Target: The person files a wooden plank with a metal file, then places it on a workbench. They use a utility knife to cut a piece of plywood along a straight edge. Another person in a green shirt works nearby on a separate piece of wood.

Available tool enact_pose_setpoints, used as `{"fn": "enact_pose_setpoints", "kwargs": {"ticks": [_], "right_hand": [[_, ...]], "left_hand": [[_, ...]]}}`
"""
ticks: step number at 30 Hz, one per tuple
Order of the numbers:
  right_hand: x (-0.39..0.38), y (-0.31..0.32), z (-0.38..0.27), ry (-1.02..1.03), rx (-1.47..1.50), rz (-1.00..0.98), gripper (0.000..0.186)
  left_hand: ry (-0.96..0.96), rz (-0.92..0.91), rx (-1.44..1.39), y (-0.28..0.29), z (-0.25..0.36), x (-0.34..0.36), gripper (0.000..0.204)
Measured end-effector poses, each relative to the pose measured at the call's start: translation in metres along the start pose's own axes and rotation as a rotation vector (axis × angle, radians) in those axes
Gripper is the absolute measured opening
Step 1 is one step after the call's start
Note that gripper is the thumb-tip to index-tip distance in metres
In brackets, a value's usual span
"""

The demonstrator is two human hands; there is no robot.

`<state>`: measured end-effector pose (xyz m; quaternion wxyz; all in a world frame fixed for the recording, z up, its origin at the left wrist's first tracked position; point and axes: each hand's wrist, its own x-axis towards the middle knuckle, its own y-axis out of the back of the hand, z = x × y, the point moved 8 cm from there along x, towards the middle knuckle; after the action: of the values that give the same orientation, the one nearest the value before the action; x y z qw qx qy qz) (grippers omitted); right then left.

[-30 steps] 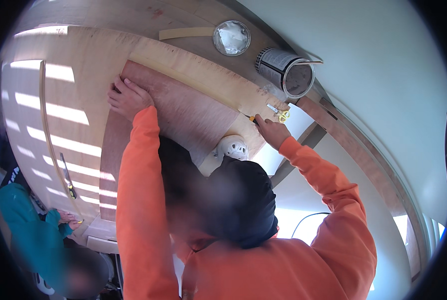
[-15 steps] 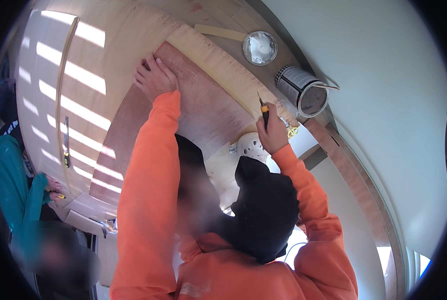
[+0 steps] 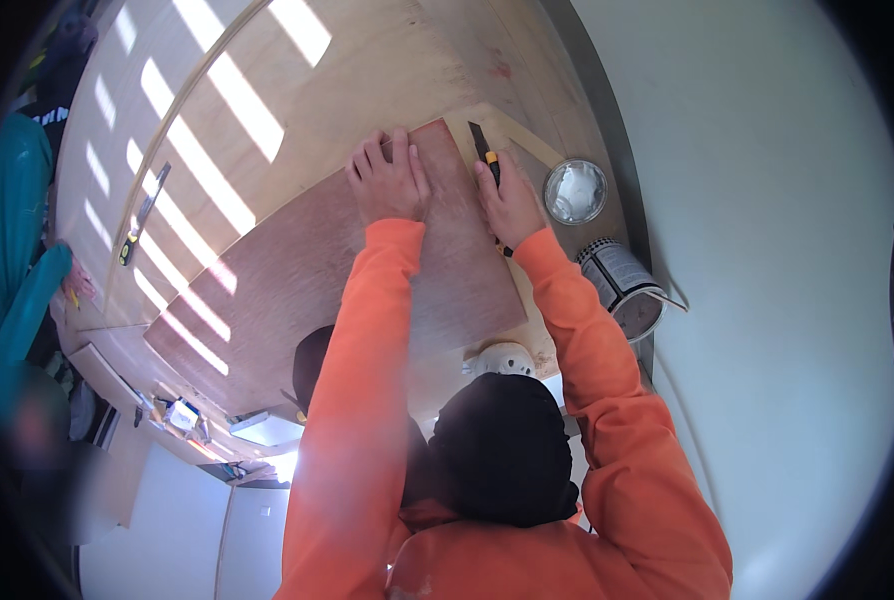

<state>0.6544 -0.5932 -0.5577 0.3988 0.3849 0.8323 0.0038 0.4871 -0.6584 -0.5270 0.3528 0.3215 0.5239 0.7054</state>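
Note:
My left hand (image 3: pixel 388 178) rests spread, fingers slightly bent, on the upper end of a reddish-brown plywood sheet (image 3: pixel 437 270). Just right of it, my right hand (image 3: pixel 509 200) grips a dark-bladed tool (image 3: pixel 485 145) with a yellow-and-black handle, apparently a knife, its blade pointing away from me beside the sheet's top corner. Pale wood (image 3: pixel 425 75) lies beneath and around the sheet. Near my right wrist a second yellow-and-black item (image 3: pixel 503 247) is partly hidden. A white vented object (image 3: pixel 502 360) sits at the sheet's lower edge.
A round lid (image 3: pixel 575 191) and an open metal can (image 3: pixel 622 290) with a stick stand at right, beside a pale wall (image 3: pixel 767 250). A bladed tool (image 3: pixel 145 215) and thin strip (image 3: pixel 207 70) lie left. A co-worker in teal (image 3: pixel 12 250) is at the left edge.
The view has swung, shifting the can and lid downward. My right hand has brought the tool from the sheet's lower right up along its edge, close to my left hand.

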Motion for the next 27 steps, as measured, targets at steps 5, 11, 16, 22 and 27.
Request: {"fn": "enact_pose_setpoints", "kwargs": {"ticks": [5,11,16,22,27], "right_hand": [[0.002,-0.002,-0.002,0.075,0.075,-0.096,0.030],[0.004,0.006,-0.024,0.217,-0.042,-0.045,0.031],[0.008,0.006,-0.027,0.188,-0.054,-0.060,0.031],[0.015,0.002,-0.040,0.233,-0.123,-0.020,0.031],[0.016,-0.005,-0.047,0.201,-0.359,-0.016,0.026]], "left_hand": [[0.007,-0.012,-0.003,0.000,0.000,0.000,0.030],[-0.001,0.001,0.015,-0.005,0.000,0.002,0.030],[0.018,0.118,-0.025,0.002,-0.002,-0.002,0.027],[0.015,0.083,0.025,0.001,-0.002,-0.001,0.027],[0.025,0.064,0.033,0.001,-0.001,-0.001,0.028]]}}
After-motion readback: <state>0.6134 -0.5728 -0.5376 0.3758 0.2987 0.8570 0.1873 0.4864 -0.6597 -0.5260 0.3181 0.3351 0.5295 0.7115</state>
